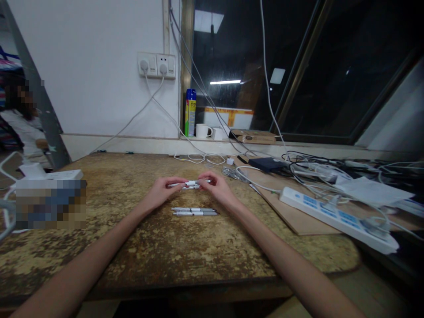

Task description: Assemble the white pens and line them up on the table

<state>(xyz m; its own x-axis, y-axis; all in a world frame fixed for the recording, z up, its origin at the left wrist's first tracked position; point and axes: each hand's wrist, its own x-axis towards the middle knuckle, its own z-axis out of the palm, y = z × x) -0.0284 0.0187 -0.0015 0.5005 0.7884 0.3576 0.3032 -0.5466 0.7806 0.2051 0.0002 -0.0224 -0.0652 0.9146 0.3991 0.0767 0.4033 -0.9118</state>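
Head view: left grip (163,187) and right grip (215,184) hold upper pens (192,184) between them, one at each end. Lower pens (194,212) lie on bench (185,251), nearer the person than the grips. Judged: steadying step; any shift calls for level ends.

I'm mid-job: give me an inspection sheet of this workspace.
Surface: table worn and patchy.
Job's things: loose pens lie side by side; held pens are beyond them, count unclear.
Hands: left hand and right hand hold the held pens at opposite ends.
Clutter: power strip on brown board, right; item at left pixelated.
Cables: tangled cables at back right; some wall cords reach the table.
Surroundings: spray can and mug on sill; person far left.
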